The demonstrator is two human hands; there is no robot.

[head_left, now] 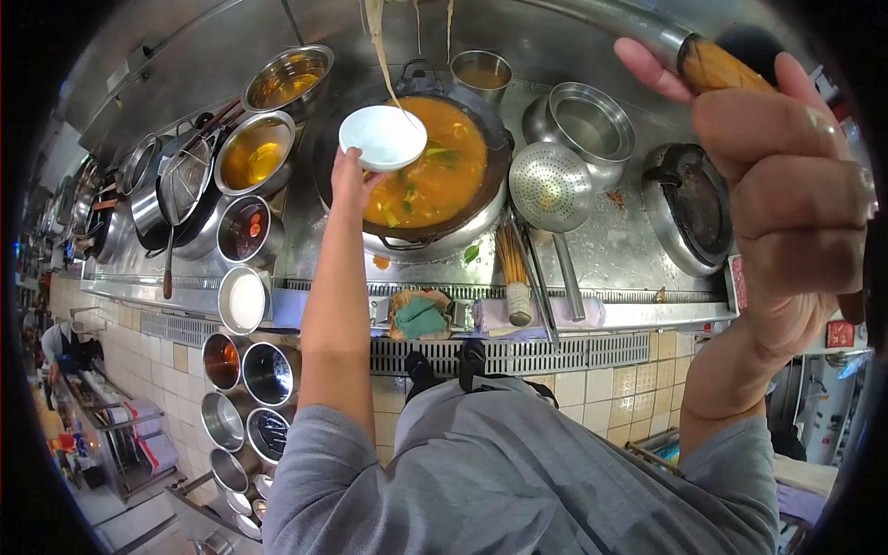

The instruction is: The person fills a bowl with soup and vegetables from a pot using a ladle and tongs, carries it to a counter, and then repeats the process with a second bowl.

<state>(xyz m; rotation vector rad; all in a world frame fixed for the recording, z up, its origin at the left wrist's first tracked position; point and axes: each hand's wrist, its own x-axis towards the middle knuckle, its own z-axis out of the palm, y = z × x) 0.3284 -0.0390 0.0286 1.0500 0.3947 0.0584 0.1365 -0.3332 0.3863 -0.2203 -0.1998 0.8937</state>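
Observation:
My left hand (353,185) holds a small white bowl (382,137) over the left part of a dark wok (499,153) of orange soup (444,176) with green pieces. Raised at the upper right, my right hand (768,139) is closed around the wooden handle (717,67) of a metal utensil. Its metal shaft (638,26) runs up past the top edge, so its far end is out of view. Pale strands (380,55) hang from the top edge, one reaching down near the bowl.
A perforated skimmer (551,188), a bamboo brush (514,268) and a metal pot (592,125) stand right of the wok. Bowls of yellow oil (254,155), several seasoning pots and a strainer (185,178) are at left. A person (67,347) is at far left.

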